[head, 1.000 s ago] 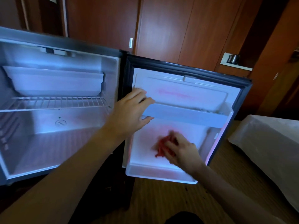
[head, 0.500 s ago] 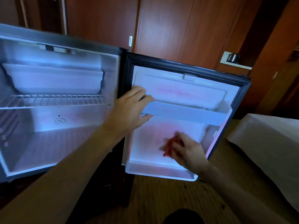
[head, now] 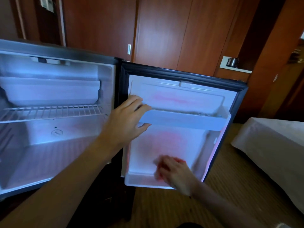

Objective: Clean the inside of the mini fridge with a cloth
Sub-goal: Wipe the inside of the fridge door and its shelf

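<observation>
The mini fridge point(head: 54, 145) stands open on the left, its white inside bare apart from a wire shelf point(head: 52, 111) and a freezer tray above it. Its door point(head: 179, 99) swings out to the right with the white inner liner facing me. My left hand point(head: 126, 119) grips the left end of the door's shelf rail point(head: 184, 120), fingers over the top and thumb beneath. My right hand point(head: 172, 171) holds a red cloth point(head: 180, 160), mostly hidden under the fingers, against the lower door liner just above the bottom door bin point(head: 141, 180). The hand is blurred.
Wooden wardrobe panels point(head: 164, 30) rise behind the fridge. A kettle point(head: 232, 62) sits on a ledge at the back right. A white-covered bed point(head: 271, 148) fills the right side. Striped carpet point(head: 213, 203) lies below the door.
My right hand has slid the cloth to the right and then lower on the door liner, close to the bottom bin. My left hand keeps its grip on the shelf rail.
</observation>
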